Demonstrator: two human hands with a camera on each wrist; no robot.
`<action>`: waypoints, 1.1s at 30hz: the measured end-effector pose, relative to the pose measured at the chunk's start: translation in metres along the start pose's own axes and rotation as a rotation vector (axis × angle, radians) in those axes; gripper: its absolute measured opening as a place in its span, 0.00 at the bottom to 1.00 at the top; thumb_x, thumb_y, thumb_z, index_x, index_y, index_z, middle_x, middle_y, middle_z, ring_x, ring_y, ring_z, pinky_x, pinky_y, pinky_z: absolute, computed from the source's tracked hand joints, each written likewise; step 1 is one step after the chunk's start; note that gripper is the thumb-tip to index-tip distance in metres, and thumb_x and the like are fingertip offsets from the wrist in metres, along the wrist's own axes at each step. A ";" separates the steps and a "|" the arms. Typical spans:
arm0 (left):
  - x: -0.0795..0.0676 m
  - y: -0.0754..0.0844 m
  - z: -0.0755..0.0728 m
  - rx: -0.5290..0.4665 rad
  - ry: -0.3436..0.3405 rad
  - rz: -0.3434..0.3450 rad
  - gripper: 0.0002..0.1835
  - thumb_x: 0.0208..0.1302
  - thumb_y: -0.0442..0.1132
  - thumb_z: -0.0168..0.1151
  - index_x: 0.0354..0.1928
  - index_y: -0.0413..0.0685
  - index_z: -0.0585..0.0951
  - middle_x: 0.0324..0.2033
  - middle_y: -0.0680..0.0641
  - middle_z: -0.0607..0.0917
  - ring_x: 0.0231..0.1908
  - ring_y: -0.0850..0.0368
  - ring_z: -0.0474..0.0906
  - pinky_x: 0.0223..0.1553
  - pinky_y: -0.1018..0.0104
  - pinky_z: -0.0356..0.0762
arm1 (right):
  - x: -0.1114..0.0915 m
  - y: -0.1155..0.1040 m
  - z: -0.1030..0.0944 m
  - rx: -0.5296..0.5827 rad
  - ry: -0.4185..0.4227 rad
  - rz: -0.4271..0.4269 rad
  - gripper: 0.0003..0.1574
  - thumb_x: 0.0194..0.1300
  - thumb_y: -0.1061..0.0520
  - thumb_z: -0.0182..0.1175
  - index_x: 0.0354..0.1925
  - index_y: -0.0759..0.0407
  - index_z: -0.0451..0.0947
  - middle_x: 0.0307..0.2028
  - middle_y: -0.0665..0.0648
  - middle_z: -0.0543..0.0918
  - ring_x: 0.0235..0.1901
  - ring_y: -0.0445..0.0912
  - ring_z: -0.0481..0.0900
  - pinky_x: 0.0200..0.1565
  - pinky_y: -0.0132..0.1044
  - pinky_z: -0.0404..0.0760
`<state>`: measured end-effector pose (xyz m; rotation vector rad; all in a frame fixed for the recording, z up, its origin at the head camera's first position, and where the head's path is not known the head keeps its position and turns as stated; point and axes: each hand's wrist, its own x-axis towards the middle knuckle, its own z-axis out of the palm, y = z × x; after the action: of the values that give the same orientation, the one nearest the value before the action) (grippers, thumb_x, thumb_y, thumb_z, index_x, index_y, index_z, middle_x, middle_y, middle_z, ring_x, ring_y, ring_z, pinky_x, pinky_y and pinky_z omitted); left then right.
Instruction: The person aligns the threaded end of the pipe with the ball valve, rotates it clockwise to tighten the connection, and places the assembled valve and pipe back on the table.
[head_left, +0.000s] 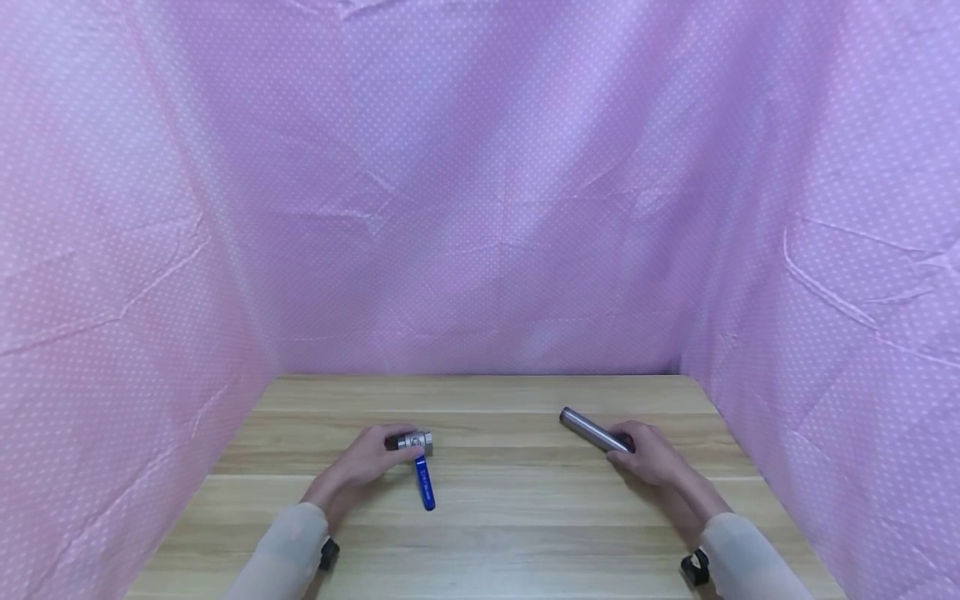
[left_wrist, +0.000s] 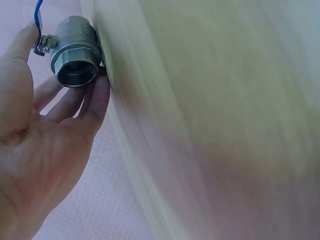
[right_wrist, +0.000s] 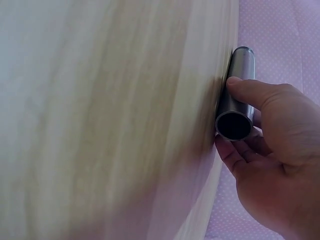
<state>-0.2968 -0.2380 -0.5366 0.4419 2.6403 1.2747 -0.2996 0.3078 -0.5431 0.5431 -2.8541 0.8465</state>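
On the left of the table, my left hand grips a steel ball valve between thumb and fingers. Its blue lever handle points toward the table's front edge. The left wrist view shows the valve's threaded open end, with the fingers behind and below the body. Over on the right, my right hand holds the near end of a plain metal pipe, which slants away to the left. In the right wrist view the thumb lies across the pipe, and its hollow end faces the camera.
Both things are at the wooden tabletop, with a wide stretch of bare wood between the hands. Pink dotted cloth hangs behind the table and along both sides. A dark band is on the right wrist.
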 end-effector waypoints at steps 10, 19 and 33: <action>0.002 0.000 0.002 -0.074 0.021 -0.021 0.29 0.73 0.55 0.79 0.67 0.47 0.88 0.49 0.47 0.92 0.46 0.54 0.83 0.42 0.71 0.84 | 0.001 0.002 0.001 0.050 0.030 0.078 0.17 0.71 0.60 0.76 0.56 0.64 0.90 0.45 0.57 0.93 0.42 0.44 0.85 0.46 0.34 0.87; 0.002 0.001 0.004 -0.189 0.076 -0.092 0.26 0.64 0.49 0.86 0.59 0.44 0.92 0.47 0.45 0.94 0.45 0.53 0.84 0.42 0.70 0.85 | 0.001 -0.002 -0.003 0.126 0.102 0.130 0.15 0.75 0.59 0.74 0.57 0.63 0.89 0.41 0.55 0.93 0.39 0.43 0.85 0.45 0.32 0.88; -0.001 0.003 0.004 -0.269 0.102 -0.107 0.25 0.59 0.41 0.88 0.58 0.42 0.92 0.47 0.43 0.94 0.45 0.51 0.86 0.45 0.68 0.87 | -0.003 -0.011 -0.003 0.188 0.185 0.201 0.20 0.78 0.59 0.72 0.63 0.63 0.87 0.50 0.64 0.95 0.46 0.48 0.89 0.53 0.31 0.90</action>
<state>-0.2942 -0.2343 -0.5369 0.1970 2.4803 1.6255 -0.2930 0.3023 -0.5356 0.1837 -2.7073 1.1410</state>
